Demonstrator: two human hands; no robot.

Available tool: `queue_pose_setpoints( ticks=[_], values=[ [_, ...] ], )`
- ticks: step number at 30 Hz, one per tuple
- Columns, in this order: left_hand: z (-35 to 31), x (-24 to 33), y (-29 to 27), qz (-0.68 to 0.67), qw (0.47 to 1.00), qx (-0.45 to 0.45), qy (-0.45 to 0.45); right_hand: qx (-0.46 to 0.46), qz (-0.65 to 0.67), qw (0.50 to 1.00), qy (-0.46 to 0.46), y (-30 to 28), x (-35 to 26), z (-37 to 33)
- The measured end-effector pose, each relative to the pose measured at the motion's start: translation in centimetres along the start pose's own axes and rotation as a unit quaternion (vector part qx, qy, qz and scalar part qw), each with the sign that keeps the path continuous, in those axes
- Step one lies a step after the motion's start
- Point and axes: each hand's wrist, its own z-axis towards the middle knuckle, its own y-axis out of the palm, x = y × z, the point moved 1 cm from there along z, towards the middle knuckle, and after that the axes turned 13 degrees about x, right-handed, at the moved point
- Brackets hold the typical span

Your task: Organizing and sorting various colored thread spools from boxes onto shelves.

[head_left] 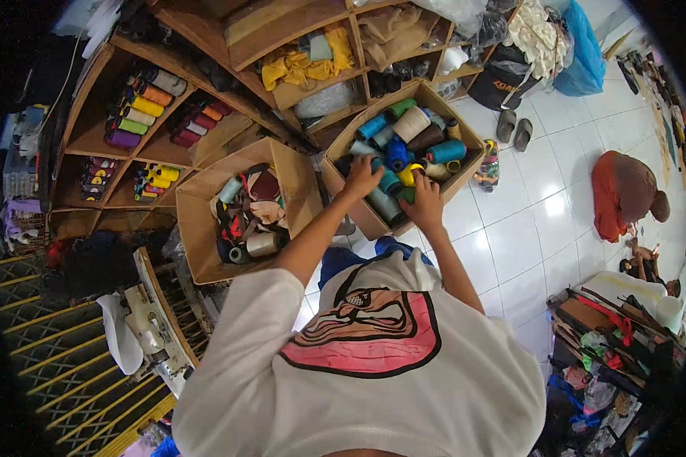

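A cardboard box (pixel 347 199) packed with thread spools stands in front of me. My left hand (pixel 363 178) rests over its left side, fingers spread and bent down onto teal spools (pixel 389 181). At the near right part of the box is my right hand (pixel 426 201), thumb and fingers apart. Its fingertips lie next to a yellow spool (pixel 408 174), and a green spool (pixel 407 195) shows beside its thumb. Around them lie a blue spool (pixel 396 154), a cream cone (pixel 411 124) and a dark brown spool (pixel 425 138). Neither hand lifts anything that I can see.
A second carton (pixel 301 181) with fabric scraps and spools stands to the left. Wooden shelves (pixel 240 46) hold coloured spools and cloth. A sewing machine (pixel 151 329) is at lower left. Slippers (pixel 523 134) and a red-brown bundle (pixel 625 194) are on the white tiles at right.
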Motion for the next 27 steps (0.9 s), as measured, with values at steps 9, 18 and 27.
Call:
queue_pose_setpoints(
  ticks=[9, 18, 27],
  values=[
    [6.7, 0.0, -0.7, -0.23, 0.917, -0.11, -0.307, 0.092, 0.022, 0.996, 0.007, 1.1, 0.5, -2.1],
    [2.3, -0.1, -0.6, 0.489, 0.832, -0.257, -0.035, 0.064, 0.041, 0.997, -0.02, 0.7, 0.5, -1.3],
    [6.3, -5.5, -2.3, 0.198, 0.925, -0.32, -0.063, 0.056, 0.188, 0.974, -0.113, -2.2, 2.1, 4.7]
  ],
)
